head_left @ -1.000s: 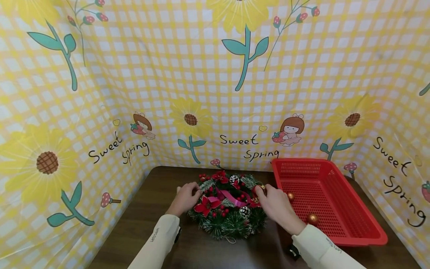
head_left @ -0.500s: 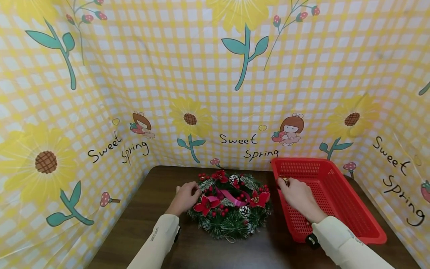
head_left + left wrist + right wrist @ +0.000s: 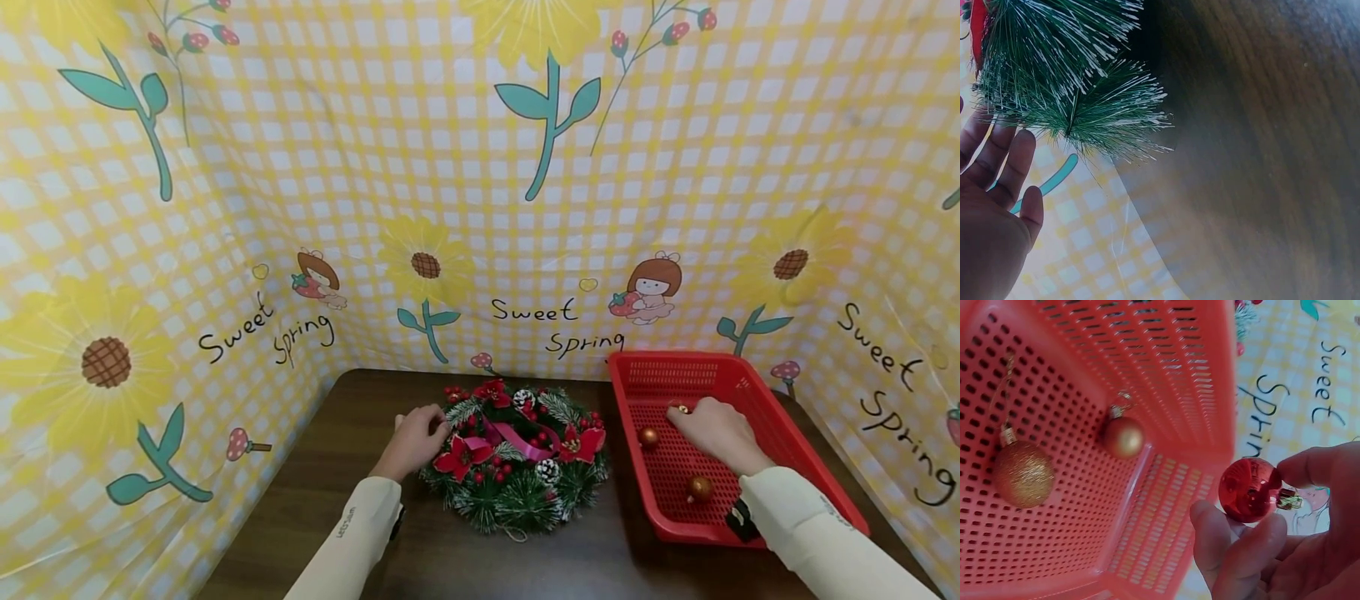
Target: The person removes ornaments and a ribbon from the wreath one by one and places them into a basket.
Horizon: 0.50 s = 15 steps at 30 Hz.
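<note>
A Christmas wreath [image 3: 513, 458] with green needles, red poinsettias, pinecones, berries and a pink ribbon lies on the table. At its left edge, my left hand [image 3: 417, 435] touches the needles with loosely bent fingers. The left wrist view shows those fingers [image 3: 1007, 156] beside the green tips [image 3: 1079, 106]; some fingertips are hidden. My right hand [image 3: 716, 429] is over the red plastic basket [image 3: 817, 492]. It pinches a shiny red Christmas ball [image 3: 1249, 489] with a gold cap between thumb and fingers. In the head view the hand hides most of that ball; only gold shows.
Inside the basket lie a smooth gold Christmas ball [image 3: 648, 436] and a glittery gold ball [image 3: 700, 488]. The basket stands at the right of the dark wooden table [image 3: 360, 517]. A yellow checked cloth [image 3: 450, 167] surrounds the table's back and sides.
My right hand has moved right from the wreath's right side to over the basket, carrying the red Christmas ball. My left hand and the wreath have stayed put.
</note>
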### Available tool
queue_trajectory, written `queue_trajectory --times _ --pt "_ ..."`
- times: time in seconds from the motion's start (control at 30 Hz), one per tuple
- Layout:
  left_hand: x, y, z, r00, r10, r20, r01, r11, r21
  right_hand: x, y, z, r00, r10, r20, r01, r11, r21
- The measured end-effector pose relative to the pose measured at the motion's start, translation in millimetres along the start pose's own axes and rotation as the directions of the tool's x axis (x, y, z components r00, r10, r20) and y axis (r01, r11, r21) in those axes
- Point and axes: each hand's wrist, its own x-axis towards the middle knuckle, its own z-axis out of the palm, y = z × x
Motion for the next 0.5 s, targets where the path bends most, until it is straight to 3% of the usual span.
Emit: queue_trajectory --times 0.5 --pt "1.0 0.1 0.4 1.0 0.003 -0.003 -0.003 1.0 0.003 2 21 -1.3 0.999 0.013 0.032 -0.013 1.0 0.002"
